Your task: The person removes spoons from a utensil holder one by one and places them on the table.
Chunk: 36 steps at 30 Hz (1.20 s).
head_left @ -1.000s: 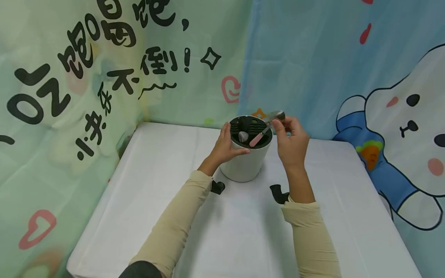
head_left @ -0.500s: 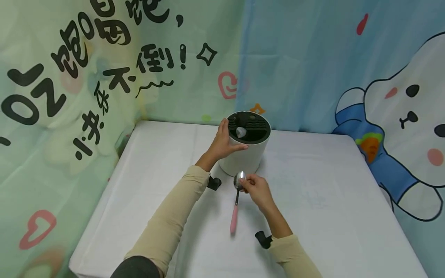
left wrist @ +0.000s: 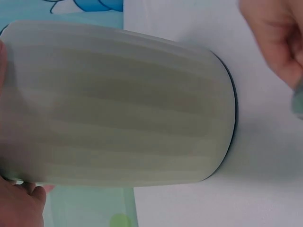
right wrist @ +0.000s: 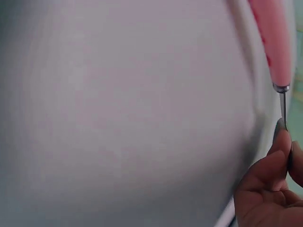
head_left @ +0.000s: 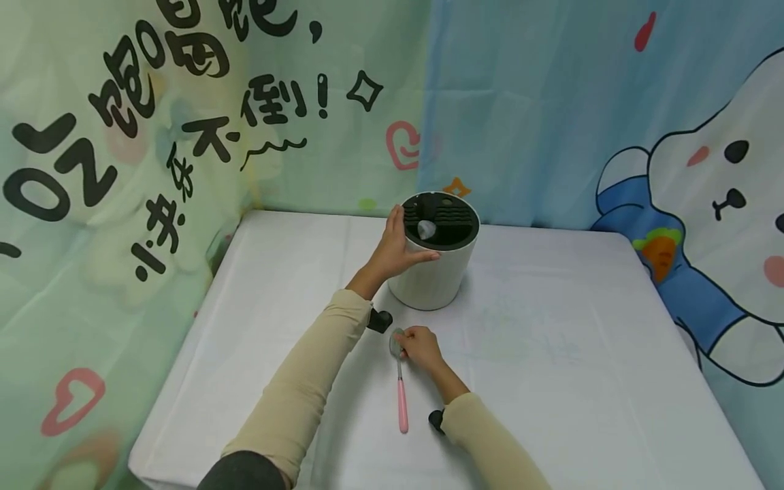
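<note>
My left hand (head_left: 392,253) holds a white cylindrical utensil holder (head_left: 431,282), thumb across its front and fingers at its left side. The holder stands upright and has a black slotted top. A pale, rounded end of something (head_left: 426,229) shows in its opening; the rest is hidden inside. In front of the holder, my right hand (head_left: 422,348) pinches a spoon by its metal bowl. The spoon's pink handle (head_left: 402,406) points toward my body, close over the table. In the right wrist view, thumb and fingers meet at the spoon's metal part, below the pink handle (right wrist: 273,45).
A white cloth covers the table (head_left: 563,354). Behind it hang a green printed curtain (head_left: 343,156) with black lettering and a blue one (head_left: 520,136) with a cartoon rabbit. The holder stands near the table's back edge.
My right hand has lifted the spoon away from the holder's top and brought it down toward me, then slightly left and lower. The left hand stays on the holder.
</note>
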Each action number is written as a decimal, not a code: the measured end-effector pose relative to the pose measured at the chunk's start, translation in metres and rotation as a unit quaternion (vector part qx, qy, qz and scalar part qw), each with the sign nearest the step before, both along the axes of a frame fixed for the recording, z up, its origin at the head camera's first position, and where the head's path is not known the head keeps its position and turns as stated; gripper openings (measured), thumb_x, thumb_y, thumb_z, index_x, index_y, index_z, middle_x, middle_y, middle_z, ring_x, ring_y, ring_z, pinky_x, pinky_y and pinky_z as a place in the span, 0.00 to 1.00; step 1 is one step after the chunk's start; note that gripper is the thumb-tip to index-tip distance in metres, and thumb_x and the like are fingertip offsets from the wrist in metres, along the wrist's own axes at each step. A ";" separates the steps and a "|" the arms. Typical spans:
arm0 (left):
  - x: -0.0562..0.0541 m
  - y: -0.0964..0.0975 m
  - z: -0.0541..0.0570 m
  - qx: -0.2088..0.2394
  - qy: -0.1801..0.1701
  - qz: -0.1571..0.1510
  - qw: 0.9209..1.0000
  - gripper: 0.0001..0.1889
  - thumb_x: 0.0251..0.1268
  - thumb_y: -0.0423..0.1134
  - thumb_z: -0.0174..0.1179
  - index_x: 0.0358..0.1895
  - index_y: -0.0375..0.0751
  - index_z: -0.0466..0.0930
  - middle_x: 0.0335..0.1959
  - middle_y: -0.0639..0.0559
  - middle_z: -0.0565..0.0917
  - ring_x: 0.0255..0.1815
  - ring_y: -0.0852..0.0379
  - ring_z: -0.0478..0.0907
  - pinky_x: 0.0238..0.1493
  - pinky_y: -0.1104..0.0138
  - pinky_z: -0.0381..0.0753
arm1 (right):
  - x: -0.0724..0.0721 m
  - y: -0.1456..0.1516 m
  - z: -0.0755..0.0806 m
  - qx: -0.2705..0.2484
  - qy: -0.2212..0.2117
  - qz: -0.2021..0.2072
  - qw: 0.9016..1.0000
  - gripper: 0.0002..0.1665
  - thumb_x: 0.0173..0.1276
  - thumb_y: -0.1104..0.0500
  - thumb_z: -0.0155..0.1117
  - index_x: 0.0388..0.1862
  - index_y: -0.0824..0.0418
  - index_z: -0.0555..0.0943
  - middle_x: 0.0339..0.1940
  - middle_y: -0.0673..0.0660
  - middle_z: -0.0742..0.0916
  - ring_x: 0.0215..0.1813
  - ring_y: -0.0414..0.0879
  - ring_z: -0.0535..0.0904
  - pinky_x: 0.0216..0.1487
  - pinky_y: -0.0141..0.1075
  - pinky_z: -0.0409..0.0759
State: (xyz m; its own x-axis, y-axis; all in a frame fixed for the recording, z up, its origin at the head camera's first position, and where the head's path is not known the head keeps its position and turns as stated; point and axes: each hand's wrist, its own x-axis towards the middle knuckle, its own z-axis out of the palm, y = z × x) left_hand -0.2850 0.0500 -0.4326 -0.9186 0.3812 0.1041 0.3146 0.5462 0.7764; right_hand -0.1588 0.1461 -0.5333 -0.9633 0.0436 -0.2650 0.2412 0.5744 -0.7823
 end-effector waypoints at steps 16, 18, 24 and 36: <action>-0.002 -0.002 0.006 0.004 -0.006 0.007 1.000 0.59 0.48 0.54 0.67 0.72 0.38 0.31 0.74 0.44 0.35 0.74 0.47 0.41 0.70 0.55 0.52 | -0.003 -0.001 0.014 0.243 -0.039 0.068 0.967 0.22 0.64 0.46 0.56 0.18 0.61 0.75 0.15 0.53 0.77 0.21 0.45 0.72 0.20 0.35 0.67; -0.002 -0.001 0.004 0.001 -0.008 0.006 1.000 0.59 0.48 0.54 0.67 0.72 0.38 0.31 0.74 0.43 0.35 0.74 0.46 0.41 0.70 0.55 0.52 | 0.000 0.003 0.020 0.290 -0.034 0.083 0.953 0.24 0.65 0.42 0.54 0.25 0.62 0.77 0.21 0.56 0.80 0.25 0.47 0.75 0.22 0.38 0.69; 0.001 0.001 0.003 -0.005 0.002 -0.002 1.000 0.59 0.48 0.55 0.67 0.72 0.37 0.31 0.74 0.41 0.36 0.74 0.46 0.41 0.69 0.54 0.53 | 0.000 0.027 0.078 0.280 0.092 0.068 0.953 0.21 0.67 0.45 0.54 0.33 0.63 0.80 0.23 0.56 0.83 0.25 0.47 0.76 0.23 0.37 0.71; 0.000 0.000 0.003 -0.010 0.001 -0.003 1.000 0.59 0.50 0.56 0.65 0.72 0.36 0.31 0.74 0.41 0.35 0.74 0.45 0.41 0.69 0.54 0.53 | -0.072 0.062 0.171 0.158 0.231 0.092 0.956 0.26 0.68 0.54 0.55 0.59 0.68 0.71 0.52 0.67 0.78 0.54 0.59 0.75 0.53 0.50 0.73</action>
State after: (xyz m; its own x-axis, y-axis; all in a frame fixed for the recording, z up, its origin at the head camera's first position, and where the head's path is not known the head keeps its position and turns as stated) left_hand -0.2848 0.0498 -0.4294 -0.9160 0.3891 0.0979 0.3193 0.5591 0.7652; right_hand -0.2312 0.2078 -0.3620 -0.9735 -0.1307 0.1879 -0.2156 0.7992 -0.5610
